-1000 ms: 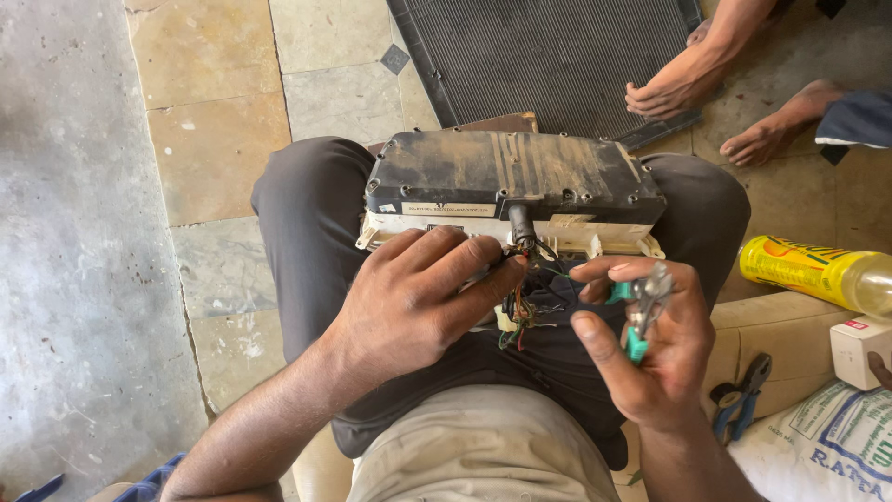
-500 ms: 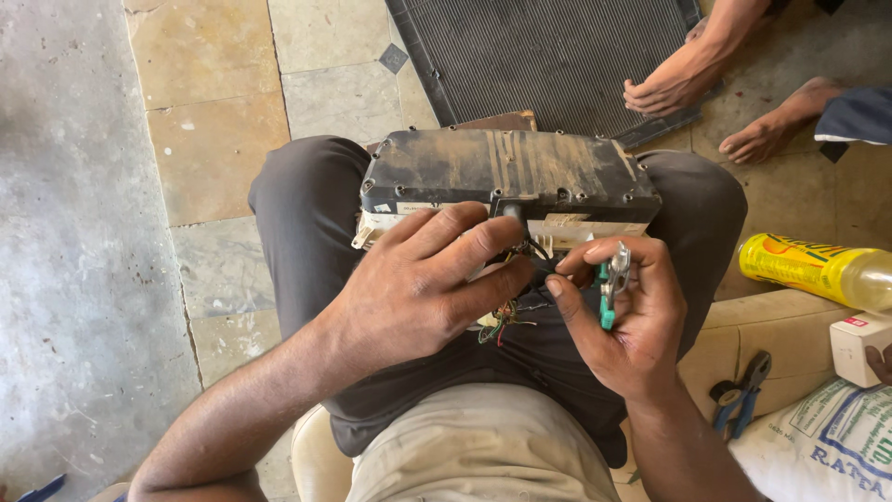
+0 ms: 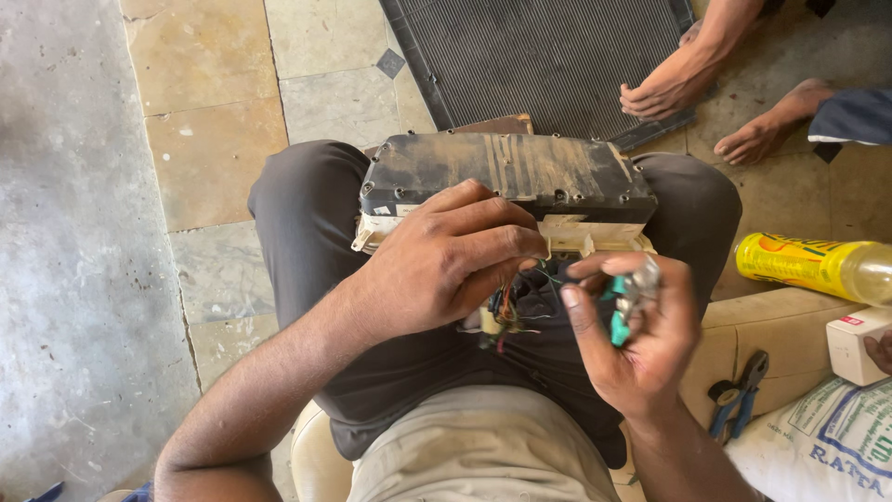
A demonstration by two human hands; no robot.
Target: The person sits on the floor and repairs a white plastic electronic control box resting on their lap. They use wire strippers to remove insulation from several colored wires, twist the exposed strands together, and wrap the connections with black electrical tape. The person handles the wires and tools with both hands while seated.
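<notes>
left hand hides the wires (blue pliers, yellow bottle nearby).

Bright even daylight, soft shadows, slight motion blur.

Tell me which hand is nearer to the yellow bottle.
Right. The right hand is just left of the yellow bottle; the left hand is farther left, on the panel.

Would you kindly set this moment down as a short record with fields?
Setting: person seated, dusty black unit across the lap
Left hand: resting on the unit's near edge, over a bundle of coloured wires
Right hand: gripping a green-handled tool
Nearby: blue-handled pliers, yellow bottle, black radiator grille
Others: another person's hand on the grille
</notes>
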